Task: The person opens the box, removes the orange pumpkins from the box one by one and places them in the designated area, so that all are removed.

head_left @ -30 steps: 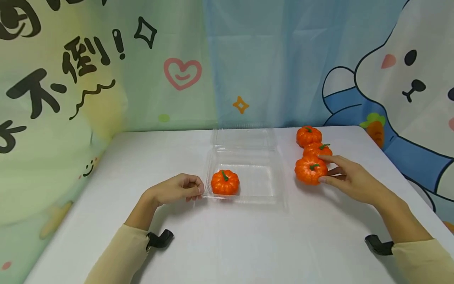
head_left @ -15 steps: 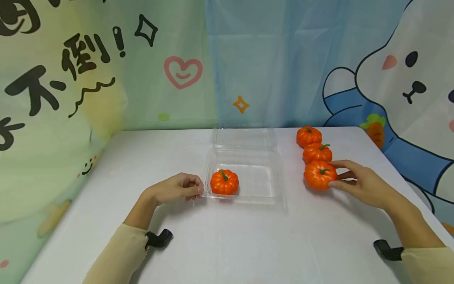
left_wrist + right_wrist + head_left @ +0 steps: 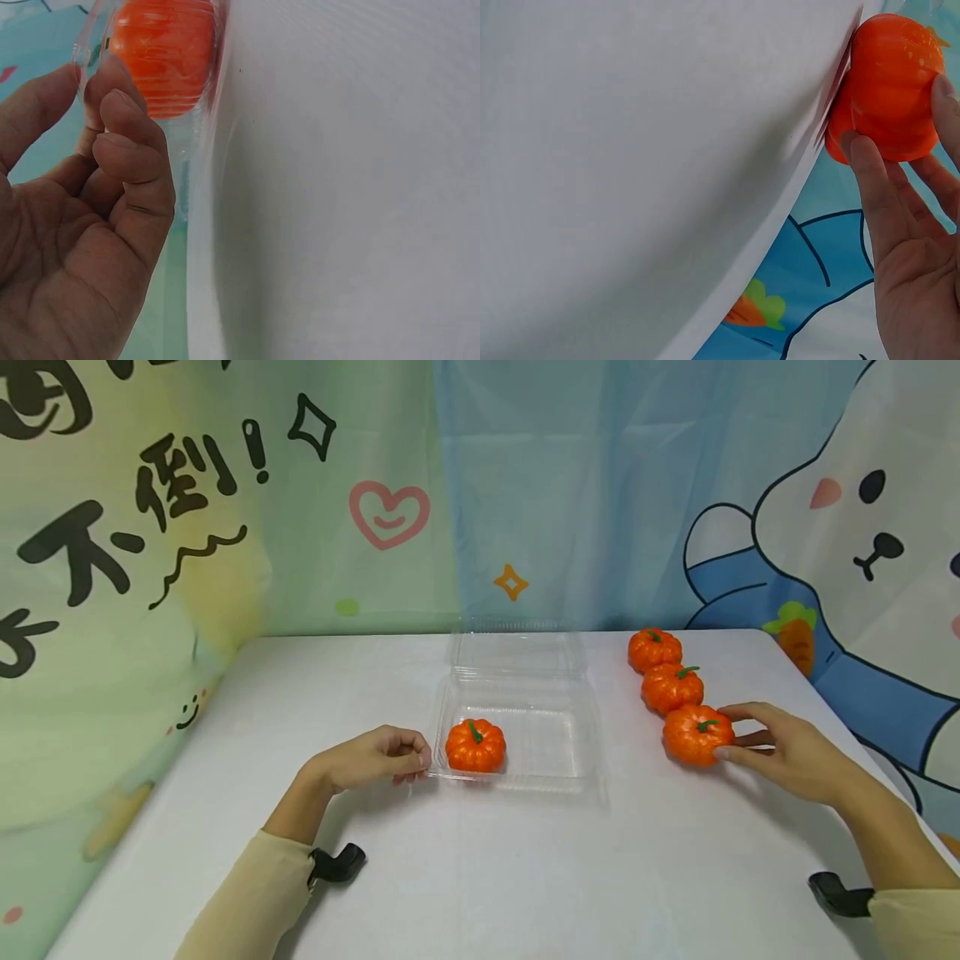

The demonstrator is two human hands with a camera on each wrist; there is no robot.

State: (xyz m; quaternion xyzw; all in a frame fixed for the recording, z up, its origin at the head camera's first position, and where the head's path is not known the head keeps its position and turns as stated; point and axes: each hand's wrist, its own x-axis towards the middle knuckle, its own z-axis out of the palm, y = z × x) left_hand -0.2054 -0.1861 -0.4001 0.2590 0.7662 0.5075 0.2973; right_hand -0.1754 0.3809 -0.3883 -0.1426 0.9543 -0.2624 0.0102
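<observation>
My right hand (image 3: 787,752) holds a small orange pumpkin (image 3: 696,737) with a green stem between thumb and fingers, low at the table's right side. In the right wrist view that pumpkin (image 3: 897,90) sits between the thumb and fingertips. Two more pumpkins, a middle one (image 3: 672,688) and a far one (image 3: 654,649), run in a slanting row behind it. At the centre lies an opened clear plastic clamshell box (image 3: 551,781), one pumpkin (image 3: 476,746) in its front left corner. My left hand (image 3: 378,756) pinches the box's front left rim; the left wrist view shows thumb and fingers at that edge.
The box's clear lid (image 3: 517,652) lies folded back toward the far edge of the white table (image 3: 525,877). Behind the table hangs a printed curtain (image 3: 525,485). Black straps (image 3: 337,864) stick out at both wrists.
My right hand has drawn the nearest pumpkin to the right and toward me, away from its earlier overlap with the middle one. The left hand and the box stay in place.
</observation>
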